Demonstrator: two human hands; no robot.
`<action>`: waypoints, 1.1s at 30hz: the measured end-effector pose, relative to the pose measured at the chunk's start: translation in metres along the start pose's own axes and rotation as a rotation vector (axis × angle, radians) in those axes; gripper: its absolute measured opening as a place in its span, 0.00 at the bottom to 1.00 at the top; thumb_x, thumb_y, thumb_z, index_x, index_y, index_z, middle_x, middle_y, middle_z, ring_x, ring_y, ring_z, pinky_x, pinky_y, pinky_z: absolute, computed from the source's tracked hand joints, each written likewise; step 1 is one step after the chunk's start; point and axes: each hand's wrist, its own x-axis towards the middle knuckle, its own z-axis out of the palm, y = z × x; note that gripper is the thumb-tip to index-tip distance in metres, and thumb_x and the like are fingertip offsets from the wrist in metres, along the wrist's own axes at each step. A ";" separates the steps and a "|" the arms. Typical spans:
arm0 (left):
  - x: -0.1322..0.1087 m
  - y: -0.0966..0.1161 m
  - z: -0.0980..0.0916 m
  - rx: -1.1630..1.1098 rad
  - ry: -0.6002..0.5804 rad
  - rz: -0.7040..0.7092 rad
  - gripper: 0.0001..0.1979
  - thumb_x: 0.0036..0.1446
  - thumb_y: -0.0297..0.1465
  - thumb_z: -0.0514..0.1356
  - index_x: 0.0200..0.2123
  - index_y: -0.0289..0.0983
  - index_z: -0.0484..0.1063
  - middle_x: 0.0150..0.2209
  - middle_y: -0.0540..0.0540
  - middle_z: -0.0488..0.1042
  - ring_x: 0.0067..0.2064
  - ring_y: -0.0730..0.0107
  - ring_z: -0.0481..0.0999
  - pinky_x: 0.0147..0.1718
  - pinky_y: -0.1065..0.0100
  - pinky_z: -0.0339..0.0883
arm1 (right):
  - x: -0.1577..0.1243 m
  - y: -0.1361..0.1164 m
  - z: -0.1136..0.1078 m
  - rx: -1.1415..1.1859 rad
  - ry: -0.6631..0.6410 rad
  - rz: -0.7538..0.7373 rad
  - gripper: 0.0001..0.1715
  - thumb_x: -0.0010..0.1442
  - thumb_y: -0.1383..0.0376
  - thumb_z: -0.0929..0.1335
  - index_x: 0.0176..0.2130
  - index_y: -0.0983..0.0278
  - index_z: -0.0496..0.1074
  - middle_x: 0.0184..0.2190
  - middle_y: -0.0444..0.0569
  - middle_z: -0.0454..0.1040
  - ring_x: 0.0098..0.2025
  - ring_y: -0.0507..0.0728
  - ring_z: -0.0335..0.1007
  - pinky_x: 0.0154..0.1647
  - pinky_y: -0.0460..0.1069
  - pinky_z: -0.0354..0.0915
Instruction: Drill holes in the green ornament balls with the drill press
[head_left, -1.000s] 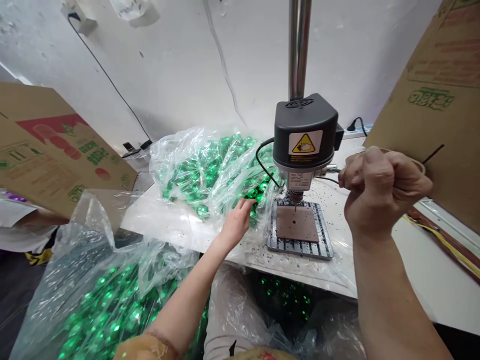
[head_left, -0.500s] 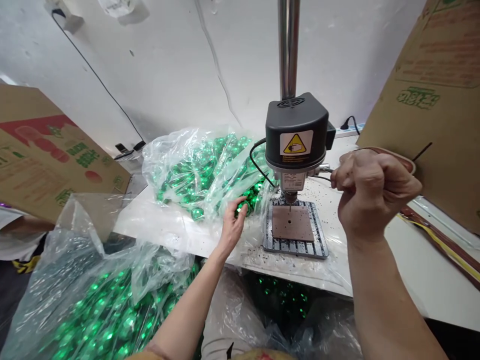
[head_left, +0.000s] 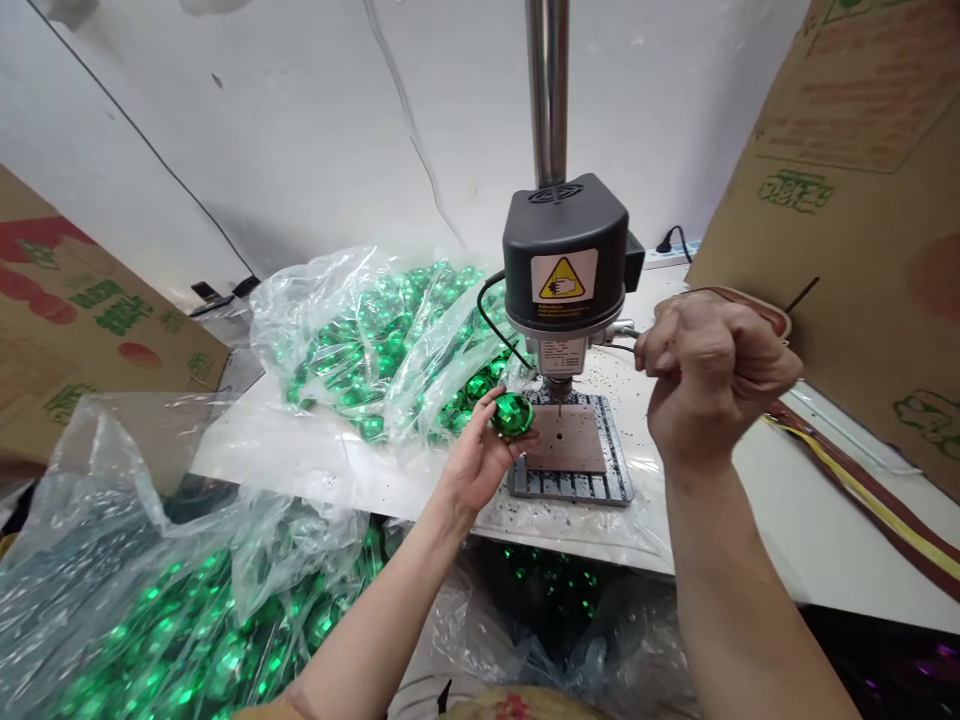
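A shiny green faceted ball point(head_left: 513, 414) rests in the fingers of my left hand point(head_left: 480, 460), just left of the drill bit. My right hand point(head_left: 709, 370) is closed in a fist around the lever handle of the small drill press point(head_left: 566, 255); most of the handle is hidden by the fingers. Below the bit, a brown board point(head_left: 570, 455) with a small dark hole lies on the slotted metal base point(head_left: 551, 488). Behind my left hand, a clear plastic bag point(head_left: 274, 330) full of similar green balls lies on the white table point(head_left: 300, 450).
Another bag of green balls point(head_left: 225, 640) sits low at the front left. Cardboard boxes stand at the left point(head_left: 97, 320) and right point(head_left: 847, 200). Dark shavings lie around the drill base. A brown and yellow strap point(head_left: 862, 490) runs along the table's right side.
My left hand has drawn a green ball from the bag's opening and moved right, towards the drill base. My right hand stays on the lever. The whole view has shifted slightly.
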 end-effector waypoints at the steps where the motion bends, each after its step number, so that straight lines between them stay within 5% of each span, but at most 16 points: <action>1: 0.007 -0.006 0.000 -0.019 0.026 0.014 0.24 0.59 0.45 0.65 0.55 0.44 0.66 0.44 0.45 0.77 0.40 0.62 0.80 0.42 0.56 0.77 | 0.000 0.000 0.000 -0.006 -0.006 -0.005 0.23 0.62 0.69 0.67 0.19 0.63 0.58 0.14 0.38 0.57 0.17 0.46 0.54 0.20 0.48 0.51; 7: 0.039 -0.039 -0.006 0.206 0.121 0.125 0.30 0.51 0.42 0.72 0.53 0.39 0.70 0.44 0.46 0.78 0.46 0.65 0.79 0.49 0.63 0.72 | 0.001 -0.001 -0.002 -0.044 -0.054 -0.033 0.24 0.65 0.68 0.66 0.19 0.61 0.58 0.15 0.38 0.57 0.18 0.48 0.54 0.20 0.49 0.50; 14: 0.049 -0.060 -0.013 0.342 -0.029 0.172 0.31 0.49 0.43 0.73 0.54 0.39 0.70 0.51 0.43 0.77 0.55 0.61 0.75 0.57 0.61 0.68 | 0.000 0.000 -0.003 -0.067 -0.051 -0.003 0.24 0.65 0.65 0.66 0.20 0.62 0.56 0.16 0.38 0.56 0.19 0.47 0.53 0.21 0.48 0.51; 24: 0.052 -0.073 -0.017 0.474 -0.125 0.213 0.31 0.51 0.40 0.73 0.56 0.39 0.70 0.54 0.42 0.76 0.57 0.57 0.74 0.60 0.57 0.65 | -0.002 0.000 -0.002 -0.116 -0.040 0.009 0.25 0.66 0.63 0.66 0.21 0.61 0.53 0.16 0.38 0.55 0.19 0.48 0.52 0.21 0.49 0.51; 33: 0.047 -0.075 -0.014 0.541 -0.157 0.251 0.28 0.50 0.38 0.73 0.52 0.38 0.69 0.47 0.44 0.75 0.51 0.60 0.75 0.55 0.58 0.67 | -0.004 0.005 -0.005 -0.144 -0.055 0.018 0.27 0.67 0.58 0.66 0.21 0.60 0.51 0.16 0.39 0.53 0.19 0.49 0.49 0.21 0.50 0.52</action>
